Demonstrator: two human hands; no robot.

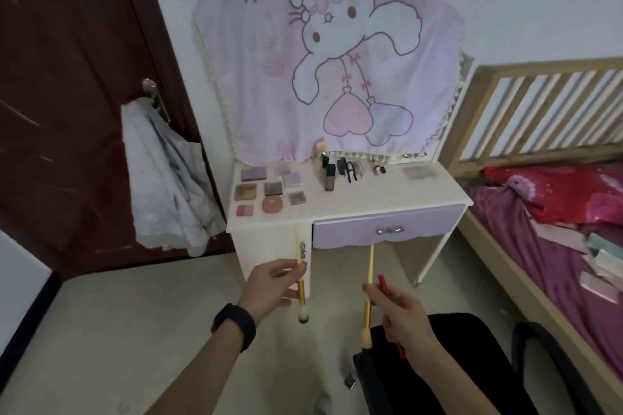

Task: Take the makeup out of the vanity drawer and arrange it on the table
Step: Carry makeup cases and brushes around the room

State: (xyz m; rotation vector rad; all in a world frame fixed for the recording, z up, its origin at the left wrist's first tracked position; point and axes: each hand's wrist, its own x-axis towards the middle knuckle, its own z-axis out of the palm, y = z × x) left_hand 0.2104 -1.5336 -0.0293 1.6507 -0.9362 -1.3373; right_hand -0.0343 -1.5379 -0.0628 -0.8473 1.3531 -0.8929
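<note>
Fingers (286, 271) of the left hand (269, 285) are curled round a yellow-handled makeup brush with a gold ferrule (301, 293), bristles pointing down. The right hand (401, 313) grips a second yellow-handled brush (366, 313) together with a slim red stick (382, 281). Both hands hover above the floor, in front of the white vanity table (387, 194). Its lilac drawer (387, 229) is closed. Square makeup palettes (266, 190) lie in rows on the table's left. Slim tubes and bottles (340, 168) stand at the back, beneath a pink cartoon-rabbit cloth (337, 61).
</note>
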